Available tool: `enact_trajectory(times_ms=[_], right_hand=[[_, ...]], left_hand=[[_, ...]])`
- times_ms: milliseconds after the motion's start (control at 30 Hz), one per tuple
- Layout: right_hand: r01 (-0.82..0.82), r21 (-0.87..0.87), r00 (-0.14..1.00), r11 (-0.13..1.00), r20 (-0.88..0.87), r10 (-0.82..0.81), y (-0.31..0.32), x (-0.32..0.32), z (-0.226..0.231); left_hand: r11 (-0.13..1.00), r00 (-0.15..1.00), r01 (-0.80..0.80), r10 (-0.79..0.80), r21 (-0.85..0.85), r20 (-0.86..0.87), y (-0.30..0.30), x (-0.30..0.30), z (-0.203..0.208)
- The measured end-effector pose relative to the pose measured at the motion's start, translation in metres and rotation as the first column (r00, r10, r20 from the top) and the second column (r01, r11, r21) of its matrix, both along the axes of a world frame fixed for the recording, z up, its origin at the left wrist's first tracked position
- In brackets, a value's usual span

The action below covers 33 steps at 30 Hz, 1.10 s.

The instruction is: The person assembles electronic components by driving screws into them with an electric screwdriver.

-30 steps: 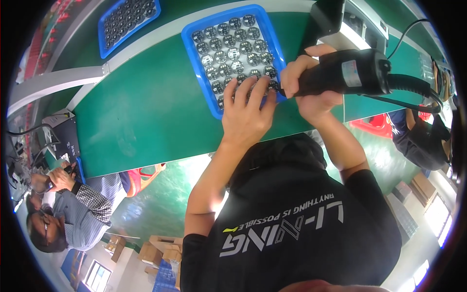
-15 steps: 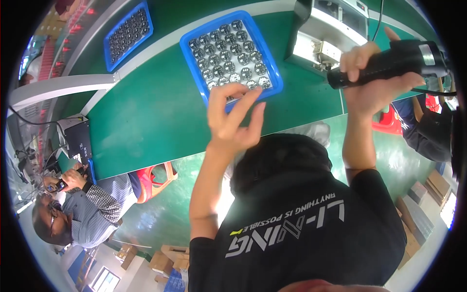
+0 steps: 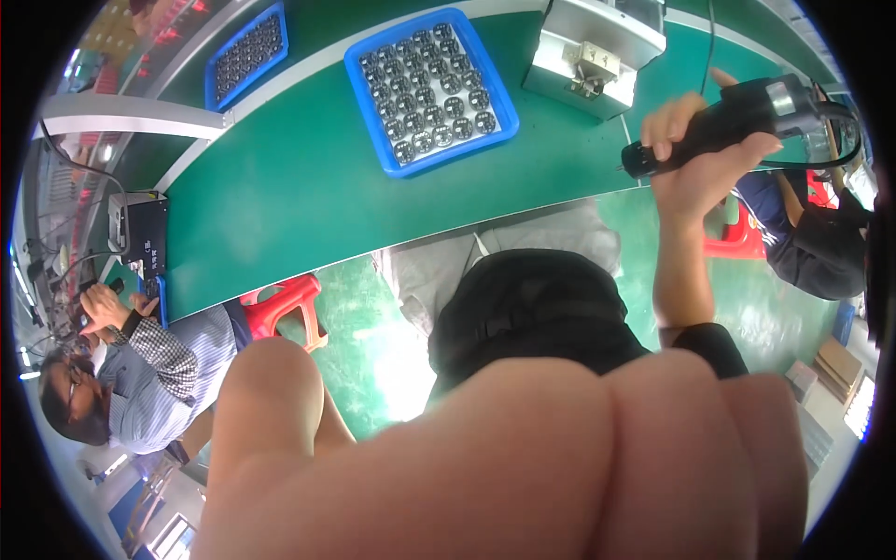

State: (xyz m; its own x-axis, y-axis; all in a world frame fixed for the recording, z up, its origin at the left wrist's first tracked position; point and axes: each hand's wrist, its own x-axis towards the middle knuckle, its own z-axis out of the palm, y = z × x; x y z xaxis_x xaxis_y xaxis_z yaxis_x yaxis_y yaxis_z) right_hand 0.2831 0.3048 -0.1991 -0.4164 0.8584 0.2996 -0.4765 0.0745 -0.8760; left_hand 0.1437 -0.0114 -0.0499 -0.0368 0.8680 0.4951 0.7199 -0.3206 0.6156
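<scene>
My right hand (image 3: 702, 168) is wrapped round a black electric screwdriver (image 3: 719, 126) above the right part of the bench; its thin bit sticks out to the left. Very close and blurred, my left hand (image 3: 504, 457) fills the lower middle of the view. Its fingers lie side by side with bent knuckles, but the fingertips are out of sight, so whether it holds anything cannot be told. Beyond both hands, a blue tray (image 3: 399, 171) rests on the green bench (image 3: 280, 224). Several small round dark parts (image 3: 413, 121) sit in rows on its white liner.
A silver metal machine (image 3: 560, 65) with a small front fitting stands between tray and screwdriver. Another filled blue tray (image 3: 286, 37) lies back left, past a metal frame bar (image 3: 131, 114). A co-worker (image 3: 154, 383) sits at the left, near a black box (image 3: 147, 238). Red stools (image 3: 289, 303) flank me.
My left hand has left the tray's near edge and come up close to the view. The right hand keeps hold of the screwdriver. Tray and machine appear slightly shifted as the view moved.
</scene>
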Motion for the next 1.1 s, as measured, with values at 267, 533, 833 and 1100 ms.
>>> enact_trajectory(times_ms=[267,533,833,1100], right_hand=[[-0.018,-0.041,0.995,0.999,-0.097,0.014,0.003,0.014,-0.004],[0.106,-0.034,0.994,0.994,0.012,-0.105,-0.001,-0.006,-0.005],[-0.001,0.053,0.963,0.999,-0.269,0.016,-0.006,-0.05,-0.008],[-0.313,0.217,0.921,0.925,-0.169,0.351,-0.014,-0.082,-0.03]], left_hand=[[0.989,0.966,0.146,-0.14,0.01,-0.217,0.089,0.011,0.032],[0.997,0.955,-0.046,0.025,-0.064,-0.296,0.112,-0.07,-0.052],[0.994,0.976,-0.048,0.068,0.099,-0.207,0.191,-0.135,-0.184],[0.999,0.986,-0.005,-0.001,-0.037,-0.165,0.172,-0.139,-0.195]])
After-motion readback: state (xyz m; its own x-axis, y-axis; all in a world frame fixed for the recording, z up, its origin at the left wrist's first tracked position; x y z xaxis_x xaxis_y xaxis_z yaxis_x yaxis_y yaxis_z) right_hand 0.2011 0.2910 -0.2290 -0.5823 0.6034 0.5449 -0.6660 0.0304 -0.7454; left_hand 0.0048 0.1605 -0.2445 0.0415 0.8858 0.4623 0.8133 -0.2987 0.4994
